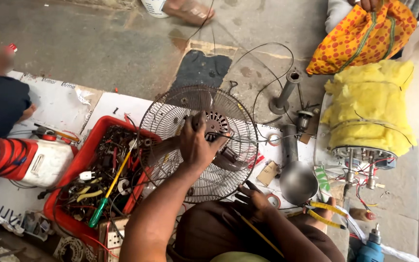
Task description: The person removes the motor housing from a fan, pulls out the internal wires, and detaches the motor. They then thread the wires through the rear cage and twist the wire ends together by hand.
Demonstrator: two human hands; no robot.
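Two bare hands work over one round wire fan guard [197, 145] lying flat on the ground between a red plastic tray of wires and tools [93, 140] and a grey metal bowl-shaped piece [298, 182]. At the guard's centre, the left hand [197, 145] is clenched around the fan's dark vented motor hub [217, 125], while the right hand [254, 200] rests with fingers spread on the guard's near rim, gripping nothing that I can make out. My worry is that the thin wires trailing from the hub could snag on the grille bars if it turns, or fingers could get pinched between the bars. I count one yellow-handled pliers [323, 213], one green-and-yellow screwdriver [107, 191] in the tray, one blue drill [370, 247], and two tape rolls [273, 139].
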